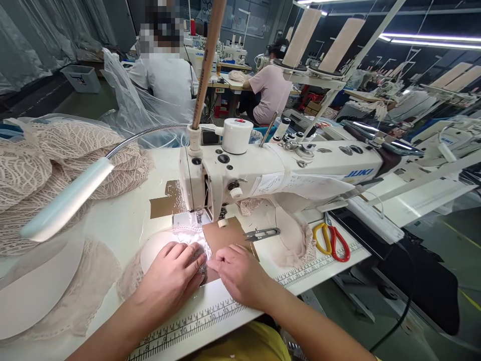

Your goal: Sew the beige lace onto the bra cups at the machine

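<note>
Under the needle of the white sewing machine (233, 175) lies a beige lace piece (130, 278) with a smooth pale cup (150, 250) on it. My left hand (175, 271) rests on this piece just in front of the needle, fingers stretched out and lying flat. At the lace's right edge, my right hand (242, 276) is closed, its thumb and forefinger pinched on the fabric. The pinched edge is mostly hidden by the fingers. Black thread snips (263, 233) lie just beyond my right hand.
Another lace cup piece (291, 235) sits right, beside yellow-and-red-handled scissors (332, 240). A lace pile (75, 160) and a cup piece (41, 286) occupy the left. A lamp (71, 195) overhangs the table. A ruler strip (206, 321) runs along the front edge. Two people sit farther back.
</note>
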The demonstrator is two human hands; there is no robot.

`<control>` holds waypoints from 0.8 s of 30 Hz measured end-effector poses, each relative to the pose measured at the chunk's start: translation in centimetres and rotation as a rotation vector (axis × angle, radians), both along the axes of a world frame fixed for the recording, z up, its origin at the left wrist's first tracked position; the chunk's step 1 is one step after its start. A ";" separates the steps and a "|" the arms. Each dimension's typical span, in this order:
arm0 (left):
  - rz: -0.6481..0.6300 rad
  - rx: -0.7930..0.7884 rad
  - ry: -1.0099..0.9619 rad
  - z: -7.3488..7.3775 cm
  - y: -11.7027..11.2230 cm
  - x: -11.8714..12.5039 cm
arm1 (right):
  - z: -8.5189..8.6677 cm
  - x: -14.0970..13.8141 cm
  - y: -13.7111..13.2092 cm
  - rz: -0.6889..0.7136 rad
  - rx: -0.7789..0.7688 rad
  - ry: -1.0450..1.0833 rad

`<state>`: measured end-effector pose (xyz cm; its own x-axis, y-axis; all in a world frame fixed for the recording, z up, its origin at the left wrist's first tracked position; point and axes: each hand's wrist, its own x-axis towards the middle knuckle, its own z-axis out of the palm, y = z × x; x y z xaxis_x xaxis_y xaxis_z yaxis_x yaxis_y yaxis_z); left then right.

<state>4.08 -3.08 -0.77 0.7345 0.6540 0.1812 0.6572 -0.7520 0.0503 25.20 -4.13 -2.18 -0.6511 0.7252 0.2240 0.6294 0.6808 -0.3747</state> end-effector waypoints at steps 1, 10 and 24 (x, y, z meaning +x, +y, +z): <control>0.003 0.002 -0.002 0.0 0.0 0.0 | 0.0 0.1 0.1 -0.015 0.006 0.010; 0.028 -0.048 -0.035 -0.3 0.1 -0.3 | 0.1 -0.6 0.8 -0.082 0.002 -0.184; 0.064 0.006 0.138 -1.7 1.0 -0.3 | -0.1 -0.9 0.5 -0.108 0.039 -0.193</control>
